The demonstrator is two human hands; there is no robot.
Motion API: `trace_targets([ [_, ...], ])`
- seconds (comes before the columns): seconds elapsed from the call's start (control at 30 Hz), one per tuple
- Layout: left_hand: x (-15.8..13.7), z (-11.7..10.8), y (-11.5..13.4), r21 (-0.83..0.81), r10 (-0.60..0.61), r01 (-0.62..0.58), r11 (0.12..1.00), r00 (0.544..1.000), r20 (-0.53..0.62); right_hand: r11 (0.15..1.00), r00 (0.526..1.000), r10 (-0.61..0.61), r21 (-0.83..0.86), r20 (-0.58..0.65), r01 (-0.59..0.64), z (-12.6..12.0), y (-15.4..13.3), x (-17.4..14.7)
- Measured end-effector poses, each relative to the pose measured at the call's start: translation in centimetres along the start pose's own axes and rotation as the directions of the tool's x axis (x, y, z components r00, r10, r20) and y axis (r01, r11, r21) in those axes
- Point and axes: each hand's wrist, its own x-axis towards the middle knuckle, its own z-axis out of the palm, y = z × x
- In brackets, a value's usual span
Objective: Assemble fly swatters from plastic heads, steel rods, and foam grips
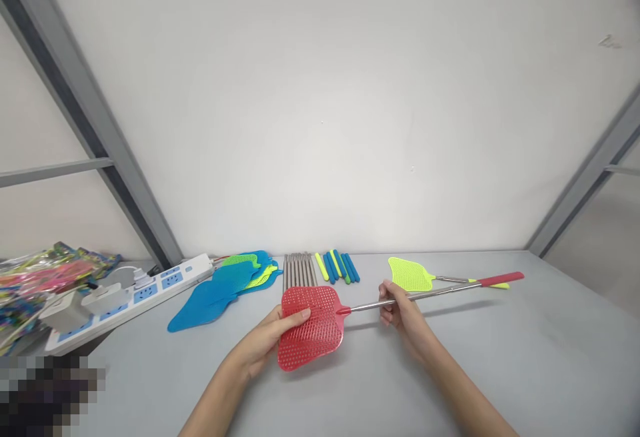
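Note:
A red fly swatter (320, 340) with a metal rod and a red handle is held slanting above the table. My left hand (267, 340) grips the left edge of its perforated head, thumb on top and fingers behind. Along the rod, my right hand (400, 310) has its fingers closed around the metal. The rod runs on to the red handle at the right. Behind it lies a yellow-green fly swatter (411, 274), its rod and handle partly covered by the red one.
Blue swatter heads (213, 297) with some yellow-green ones are piled at left. Metal rods (299, 270) and several blue and yellow-green handles (337, 268) lie near the wall. A power strip (165, 284) with plugged-in chargers and shiny plastic packages (45, 277) are at far left.

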Motion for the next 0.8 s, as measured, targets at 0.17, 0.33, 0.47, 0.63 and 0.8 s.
trace_targets([
  [0.17, 0.1, 0.6, -0.5, -0.17, -0.022, 0.012, 0.985, 0.998, -0.053, 1.0, 0.998, 0.009, -0.02, 0.059, -0.008, 0.3, -0.8, -0.7],
  [0.33, 0.2, 0.7, -0.6, -0.209, -0.006, -0.003, 0.978, 0.999, -0.04, 0.979, 0.996, -0.03, 0.204, 0.08, 0.013, 0.2, -1.7, -0.8],
  [0.47, 0.4, 0.8, -0.6, -0.176, 0.007, -0.024, 0.984, 0.995, -0.1, 0.875, 1.0, -0.013, 0.484, -0.024, 0.023, -1.1, -2.2, -0.2],
  [0.63, 0.3, 1.9, -0.4, -0.119, 0.063, -0.077, 0.99, 0.991, -0.121, 0.812, 0.997, -0.058, 0.579, -0.055, 0.08, -2.6, -2.0, 0.1],
  [0.8, 0.1, 3.9, -1.0, -0.123, 0.045, -0.081, 0.989, 0.961, -0.273, 0.782, 0.988, -0.055, 0.609, -0.146, 0.134, -2.8, -1.3, -0.1],
])
